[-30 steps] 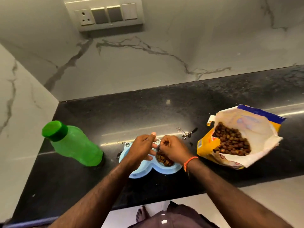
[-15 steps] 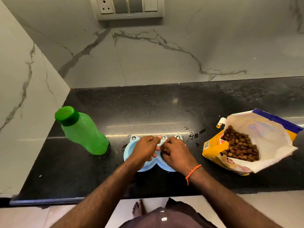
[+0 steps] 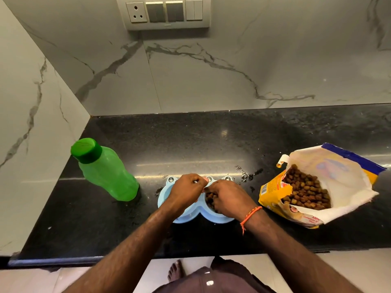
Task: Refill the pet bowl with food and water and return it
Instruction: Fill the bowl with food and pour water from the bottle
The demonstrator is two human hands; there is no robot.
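Observation:
A light blue double pet bowl [image 3: 220, 219] sits on the black counter near its front edge. Brown kibble [image 3: 209, 198] fills its right compartment; the left compartment is hidden under my left hand [image 3: 186, 191]. That hand hovers over the bowl with its fingers curled shut, fingertips meeting those of my right hand [image 3: 229, 199] at the bowl's middle. My right hand, with an orange thread on the wrist, lies over the right compartment with its fingers bent down into the kibble. Whether it grips any is hidden.
A green capped bottle [image 3: 105, 172] stands left of the bowl. An open yellow food bag [image 3: 273, 191] full of kibble lies to the right. Small wet specks [image 3: 245, 175] lie behind the bowl. A marble wall with a switch panel [image 3: 167, 13] closes the back and left.
The view has tilted so the bowl sits lower and the counter's front edge shows. Both hands have stayed together over the bowl, the right one settling lower onto the kibble.

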